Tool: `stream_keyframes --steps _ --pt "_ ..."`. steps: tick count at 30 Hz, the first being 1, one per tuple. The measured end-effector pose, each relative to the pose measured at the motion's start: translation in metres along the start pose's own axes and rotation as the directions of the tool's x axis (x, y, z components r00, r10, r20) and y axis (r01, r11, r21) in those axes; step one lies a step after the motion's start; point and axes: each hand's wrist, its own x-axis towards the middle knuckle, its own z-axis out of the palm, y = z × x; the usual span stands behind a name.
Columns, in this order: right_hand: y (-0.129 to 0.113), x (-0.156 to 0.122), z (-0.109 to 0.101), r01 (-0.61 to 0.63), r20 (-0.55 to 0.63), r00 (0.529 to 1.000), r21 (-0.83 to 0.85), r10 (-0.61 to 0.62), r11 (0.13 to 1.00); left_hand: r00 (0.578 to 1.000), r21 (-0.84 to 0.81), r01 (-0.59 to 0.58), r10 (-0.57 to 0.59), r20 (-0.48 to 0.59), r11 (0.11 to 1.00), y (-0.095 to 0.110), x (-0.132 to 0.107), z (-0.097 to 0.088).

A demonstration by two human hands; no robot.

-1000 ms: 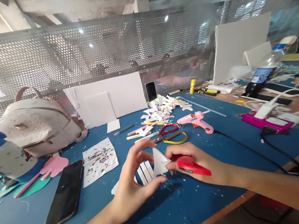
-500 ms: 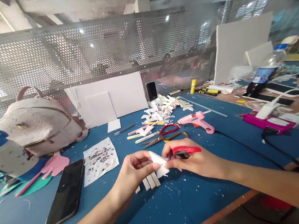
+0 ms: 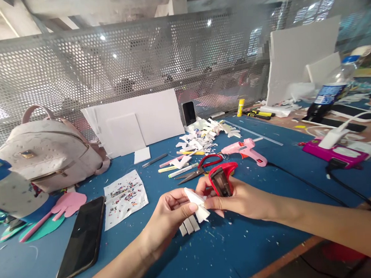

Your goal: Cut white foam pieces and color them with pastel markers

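Note:
My left hand pinches a small, pointed white foam piece between thumb and fingers. My right hand is closed around a red tool with a dark, see-through-looking middle; its exact kind is unclear. The right thumb and fingertips also touch the foam piece's right side. Below the left fingers, several white strips lie side by side on the blue table, partly covered by the hand. Just beyond the hands are scissors with a red handle loop, their other loop mostly hidden.
A pink glue gun with a black cord lies at right, near a magenta power strip. White scraps and markers lie behind. A phone, a speckled paper sheet and a backpack occupy the left.
The red tool has turned in my right hand, from lying nearly level to standing more upright. The foam piece has tilted slightly between my hands, which otherwise stay in place.

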Motion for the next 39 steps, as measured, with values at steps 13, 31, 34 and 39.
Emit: stream_keyframes --steps 13,31,34,39 --pt "-0.003 -0.004 0.003 0.038 -0.063 0.997 -0.170 -0.049 0.985 0.999 -0.084 0.008 -0.011 -0.037 0.996 -0.007 -0.004 0.006" --pt "-0.026 0.000 -0.012 0.171 0.244 0.967 -0.391 -0.077 0.905 0.994 -0.123 0.067 -0.056 0.089 0.990 -0.008 0.000 -0.002" --pt "-0.025 0.002 -0.011 0.187 0.226 0.968 -0.341 -0.113 0.921 0.997 -0.127 0.037 -0.028 0.074 0.991 -0.008 0.000 -0.001" --pt "-0.017 0.002 -0.005 0.253 0.095 0.967 -0.277 -0.236 0.927 1.000 -0.128 -0.015 0.015 0.005 0.992 -0.006 -0.004 0.003"
